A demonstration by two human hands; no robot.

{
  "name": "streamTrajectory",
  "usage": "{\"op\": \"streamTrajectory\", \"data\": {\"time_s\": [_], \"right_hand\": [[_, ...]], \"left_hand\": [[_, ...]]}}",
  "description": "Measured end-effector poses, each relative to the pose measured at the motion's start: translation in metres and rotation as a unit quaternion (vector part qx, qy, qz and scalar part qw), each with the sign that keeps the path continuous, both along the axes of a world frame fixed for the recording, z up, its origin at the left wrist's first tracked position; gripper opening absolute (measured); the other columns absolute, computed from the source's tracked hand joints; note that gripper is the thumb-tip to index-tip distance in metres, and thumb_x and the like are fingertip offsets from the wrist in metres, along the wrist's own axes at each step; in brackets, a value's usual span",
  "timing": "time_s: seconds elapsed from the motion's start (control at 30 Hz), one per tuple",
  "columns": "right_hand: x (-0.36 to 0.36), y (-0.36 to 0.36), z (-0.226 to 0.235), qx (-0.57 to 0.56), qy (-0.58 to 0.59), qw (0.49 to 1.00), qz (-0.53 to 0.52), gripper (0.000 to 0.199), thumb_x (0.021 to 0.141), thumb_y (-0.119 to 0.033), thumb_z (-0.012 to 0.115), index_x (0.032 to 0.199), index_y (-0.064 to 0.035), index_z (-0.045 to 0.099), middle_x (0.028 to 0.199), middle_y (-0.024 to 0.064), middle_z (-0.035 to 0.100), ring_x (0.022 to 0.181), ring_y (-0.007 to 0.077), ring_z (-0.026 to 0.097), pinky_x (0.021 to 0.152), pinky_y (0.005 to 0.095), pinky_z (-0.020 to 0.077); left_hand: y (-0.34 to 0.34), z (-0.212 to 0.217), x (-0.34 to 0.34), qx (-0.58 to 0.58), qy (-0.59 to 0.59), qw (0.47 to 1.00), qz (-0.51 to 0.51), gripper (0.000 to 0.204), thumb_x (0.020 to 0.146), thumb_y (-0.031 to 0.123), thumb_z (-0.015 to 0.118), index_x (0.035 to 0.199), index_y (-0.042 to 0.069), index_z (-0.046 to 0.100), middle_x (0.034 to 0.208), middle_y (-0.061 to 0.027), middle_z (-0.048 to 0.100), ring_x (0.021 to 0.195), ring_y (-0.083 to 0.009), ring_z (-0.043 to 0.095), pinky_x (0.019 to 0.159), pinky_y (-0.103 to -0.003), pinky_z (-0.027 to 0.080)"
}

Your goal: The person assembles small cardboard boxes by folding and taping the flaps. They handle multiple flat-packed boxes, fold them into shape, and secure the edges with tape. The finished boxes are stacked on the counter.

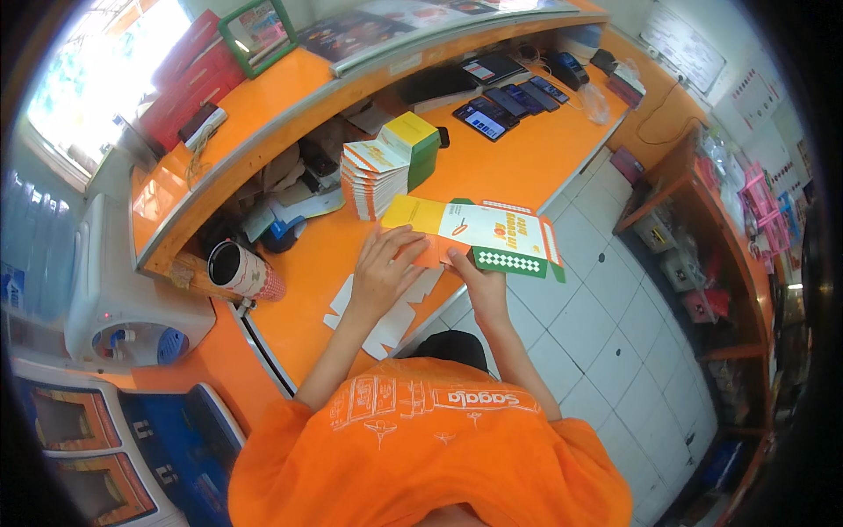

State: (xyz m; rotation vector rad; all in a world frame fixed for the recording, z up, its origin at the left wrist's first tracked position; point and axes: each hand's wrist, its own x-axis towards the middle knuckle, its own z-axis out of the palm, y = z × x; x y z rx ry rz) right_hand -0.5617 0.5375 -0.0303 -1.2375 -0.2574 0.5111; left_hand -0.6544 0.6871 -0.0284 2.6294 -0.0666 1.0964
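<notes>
A partly folded food carton with white, yellow, orange and green panels is held between my hands above the counter's near edge. My left hand is at its yellow and orange end, fingers laid over the panel. My right hand grips the near side, thumb on top and the other fingers hidden beneath. Green flaps with white diamonds stick out at the carton's right end. Below my left hand, a flat white carton blank lies on the counter. Beyond it stands a stack of folded cartons, with a yellow and green box against it.
Several phones lie at the back of the orange counter. To the left stand a patterned cup and a white water dispenser. Shelves rise at the right, across the tiled floor.
</notes>
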Motion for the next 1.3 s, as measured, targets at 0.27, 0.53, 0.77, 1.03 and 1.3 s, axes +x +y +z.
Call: {"op": "streamTrajectory", "data": {"time_s": [0.27,0.53,0.77,1.03,1.3], "right_hand": [[0.000,0.005,0.014,-0.120,-0.362,0.916,-0.125,0.012,0.082,-0.001,0.069,0.091,0.0028,0.062,0.086,0.0106,0.066,0.073,0.0160,0.065,0.064,0.0277,0.0528],[0.000,0.012,0.010,-0.149,-0.494,0.847,-0.127,0.022,0.081,0.002,0.066,0.102,0.0022,0.064,0.089,0.0135,0.067,0.074,0.0231,0.068,0.065,0.0287,0.0534],[-0.014,0.017,0.011,-0.107,-0.426,0.891,-0.118,0.030,0.082,0.001,0.064,0.112,0.0037,0.060,0.094,0.0162,0.068,0.081,0.0238,0.070,0.069,0.0305,0.0550],[-0.011,0.011,0.018,-0.140,-0.451,0.870,-0.140,0.024,0.084,-0.004,0.063,0.107,0.0043,0.062,0.089,0.0165,0.069,0.077,0.0242,0.071,0.067,0.0303,0.0550],[-0.014,0.013,0.011,-0.157,-0.474,0.853,-0.152,0.021,0.083,0.001,0.064,0.103,0.0045,0.063,0.089,0.0166,0.069,0.076,0.0236,0.071,0.067,0.0299,0.0547]], "left_hand": [[-0.008,0.002,0.005,-0.278,0.027,0.959,-0.040,0.018,0.079,0.005,0.069,0.097,0.002,0.065,0.104,-0.0122,0.064,0.093,-0.0210,0.065,0.076,-0.030,0.053],[-0.015,0.006,0.009,-0.624,0.061,0.774,-0.086,0.011,0.086,0.009,0.066,0.091,-0.001,0.067,0.110,-0.0040,0.051,0.088,-0.0116,0.059,0.074,-0.026,0.051],[-0.018,0.006,0.018,-0.613,0.034,0.783,-0.100,0.012,0.088,0.009,0.065,0.093,-0.001,0.069,0.115,-0.0047,0.048,0.089,-0.0111,0.058,0.075,-0.026,0.051],[-0.023,0.012,0.017,-0.585,0.022,0.804,-0.106,0.011,0.085,0.006,0.066,0.092,-0.002,0.069,0.109,-0.0053,0.047,0.087,-0.0114,0.059,0.073,-0.025,0.052],[-0.026,0.014,0.022,-0.601,0.001,0.792,-0.104,0.009,0.084,0.004,0.068,0.089,-0.003,0.068,0.102,-0.0043,0.049,0.085,-0.0100,0.059,0.074,-0.022,0.052]]}}
